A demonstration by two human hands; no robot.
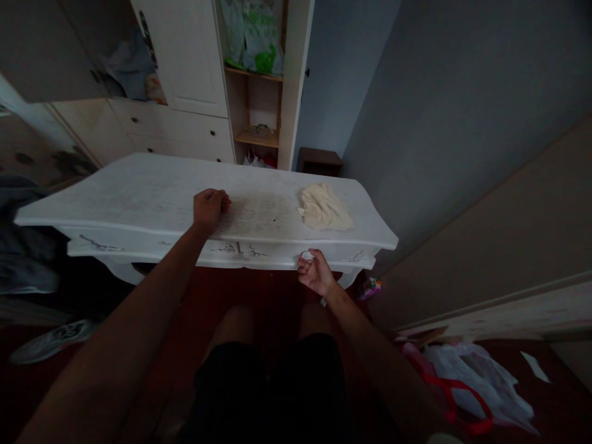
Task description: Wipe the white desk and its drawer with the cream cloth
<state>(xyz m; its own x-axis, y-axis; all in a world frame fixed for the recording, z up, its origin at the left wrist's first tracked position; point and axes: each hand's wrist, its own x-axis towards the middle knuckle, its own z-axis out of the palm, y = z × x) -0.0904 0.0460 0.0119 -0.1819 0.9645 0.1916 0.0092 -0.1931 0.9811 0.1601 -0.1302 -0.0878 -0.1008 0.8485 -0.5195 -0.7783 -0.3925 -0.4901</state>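
A white table (176, 179) with carved drawer fronts stands before me, its top marked with grey smudges. My left hand (209, 208) rests over the tabletop near the front edge, its fingers curled in; I see nothing held in it. At the right drawer front (277, 254), my right hand (316, 272) has its thumb and fingers closed on a white drawer knob (307, 254). Above that hand, a crumpled cream cloth (326, 206) lies on the right part of the tabletop.
A white cabinet (189, 55) and shelves with plastic bags (259, 37) stand behind the table. A grey wall (444, 123) runs along the right. White plastic bag (481, 376) and red strap (467, 388) lie at lower right; a shoe (53, 341) at lower left.
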